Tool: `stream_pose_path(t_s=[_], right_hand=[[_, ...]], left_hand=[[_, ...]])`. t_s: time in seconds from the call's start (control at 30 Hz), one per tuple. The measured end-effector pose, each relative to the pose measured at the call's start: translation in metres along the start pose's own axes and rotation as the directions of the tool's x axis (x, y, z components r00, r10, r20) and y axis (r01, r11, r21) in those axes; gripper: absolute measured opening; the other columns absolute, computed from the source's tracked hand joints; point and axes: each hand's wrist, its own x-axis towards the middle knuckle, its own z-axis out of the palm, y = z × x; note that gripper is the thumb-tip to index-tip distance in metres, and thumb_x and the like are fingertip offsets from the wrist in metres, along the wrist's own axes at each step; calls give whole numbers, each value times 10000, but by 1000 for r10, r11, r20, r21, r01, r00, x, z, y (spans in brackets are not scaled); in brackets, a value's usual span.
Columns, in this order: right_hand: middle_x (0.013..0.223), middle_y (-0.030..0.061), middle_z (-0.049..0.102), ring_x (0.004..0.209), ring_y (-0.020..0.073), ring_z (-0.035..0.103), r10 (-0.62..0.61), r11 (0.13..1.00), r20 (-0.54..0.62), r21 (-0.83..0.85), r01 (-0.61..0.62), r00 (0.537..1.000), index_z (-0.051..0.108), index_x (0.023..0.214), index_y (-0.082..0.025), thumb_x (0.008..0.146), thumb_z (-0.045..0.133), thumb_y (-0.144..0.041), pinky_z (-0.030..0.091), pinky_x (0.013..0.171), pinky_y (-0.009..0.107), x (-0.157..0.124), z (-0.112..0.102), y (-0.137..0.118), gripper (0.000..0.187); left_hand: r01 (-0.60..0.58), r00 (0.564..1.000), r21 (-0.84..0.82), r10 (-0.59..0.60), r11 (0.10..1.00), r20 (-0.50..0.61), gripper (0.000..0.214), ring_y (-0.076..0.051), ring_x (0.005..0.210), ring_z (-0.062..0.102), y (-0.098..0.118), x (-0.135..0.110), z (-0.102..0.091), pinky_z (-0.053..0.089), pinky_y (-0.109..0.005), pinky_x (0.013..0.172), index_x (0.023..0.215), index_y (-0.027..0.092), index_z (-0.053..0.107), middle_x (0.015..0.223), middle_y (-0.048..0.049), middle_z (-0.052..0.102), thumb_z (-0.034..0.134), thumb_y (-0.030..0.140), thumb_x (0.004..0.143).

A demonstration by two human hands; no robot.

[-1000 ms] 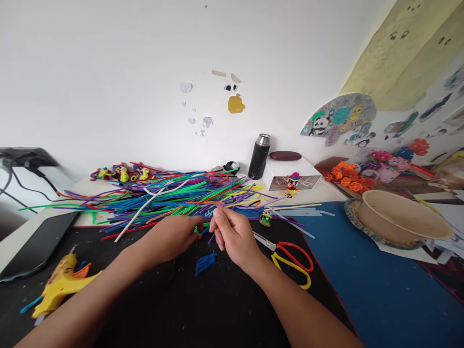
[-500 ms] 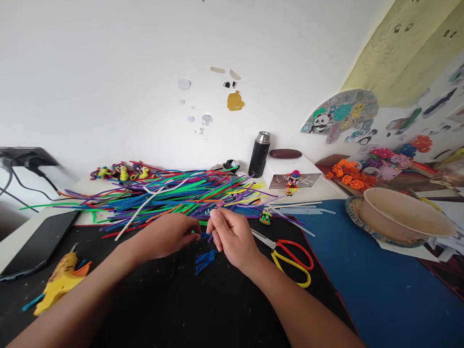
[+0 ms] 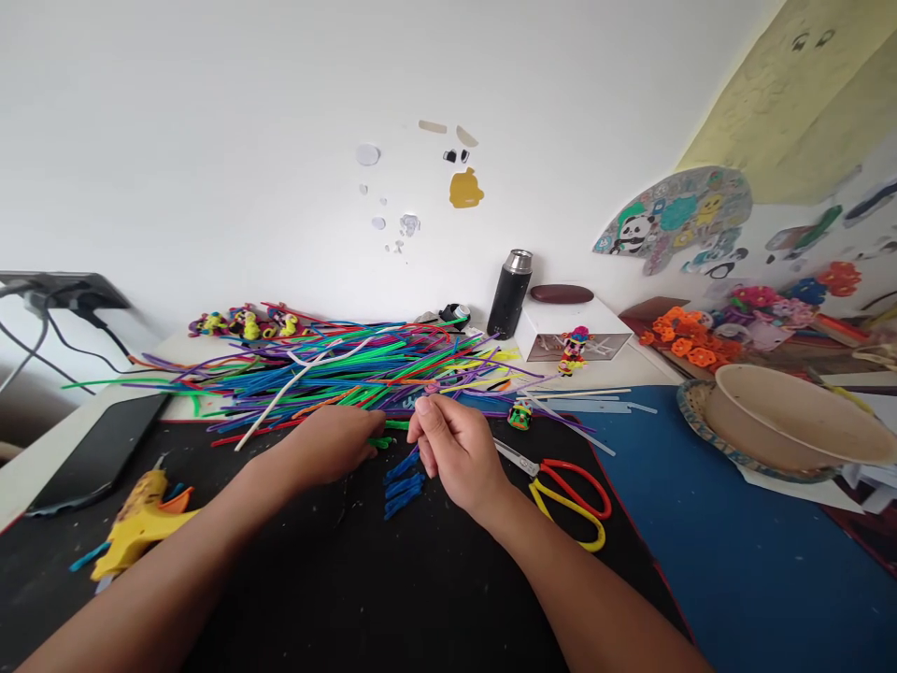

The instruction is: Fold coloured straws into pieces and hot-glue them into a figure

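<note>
My right hand (image 3: 452,453) is closed in a pinch above the black mat. A bit of purple pipe cleaner (image 3: 414,451) shows just below its fingers; the rest is hidden. To its left, my left hand (image 3: 336,444) has its fingers curled down by some short green pipe cleaner pieces (image 3: 380,442). Its fingertips are mostly hidden, so what they hold cannot be made out. Several short blue pipe cleaner pieces (image 3: 404,494) lie on the mat below and between the hands. Behind them spreads a large heap of long coloured pipe cleaners (image 3: 336,365).
Scissors (image 3: 571,495) with red and yellow handles lie right of my right hand. A yellow glue gun (image 3: 136,523) and a dark tablet (image 3: 98,458) are at left. Farther back stand a black flask (image 3: 510,294), a white box (image 3: 581,327) and small figures (image 3: 519,415). A bowl (image 3: 791,421) sits at right.
My left hand has dipped toward the green pieces, while my right hand keeps its pinch. The whole view has shifted slightly, so things appear a little farther right.
</note>
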Motion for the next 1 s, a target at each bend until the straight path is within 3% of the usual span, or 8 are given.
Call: stream_pose_path(t_s=[0.13,0.4,0.5,0.57,0.73,1.0], right_hand=[[484,-66,449,420,115,449,-14,1000,4,-18,14,1000,601,771,-223,1090,465,-595,363,497,262,-1,0,-1,508],[490,-63,454,415,118,460,12,1000,1,-15,-12,1000,594,770,-225,1062,472,-660,374,492,267,0,0,-3,538],[498,-59,455,417,123,461,24,1000,-14,-7,-24,1000,585,764,-230,1043,476,-693,374,480,271,1,-1,-2,551],[498,-59,454,417,125,459,31,1000,-42,4,-31,999,582,762,-233,1035,485,-699,370,474,272,3,-2,-1,549],[495,-62,455,414,119,459,38,999,-91,-16,-40,995,582,763,-229,1050,503,-651,356,471,267,6,-5,6,517],[475,-63,454,393,111,451,52,998,-109,-34,-56,993,577,746,-222,1023,511,-700,352,446,254,11,-10,13,556]], left_hand=[[-18,997,85,12,996,73,230,-349,947,748,5,2,-7,495,-373,754,1087,236,739,1018,-126,802,560,239,942],[-67,993,-64,73,996,96,278,-273,806,721,10,-6,-24,438,-332,670,929,248,749,887,-66,789,534,410,999],[2,1000,-7,-2,1000,-7,262,-309,905,732,12,0,-17,477,-359,723,1041,220,722,1014,-111,790,486,330,1018],[-16,997,30,18,999,-78,239,-340,1037,722,12,6,-7,504,-385,802,1124,205,691,1139,-139,772,493,273,1009],[-54,991,100,65,994,-113,196,-363,1111,700,4,19,15,517,-414,888,1096,180,683,1146,-168,738,522,226,994],[-63,991,39,67,997,-113,213,-334,1028,717,1,13,7,524,-386,859,1048,202,711,1079,-135,759,524,294,1003]])
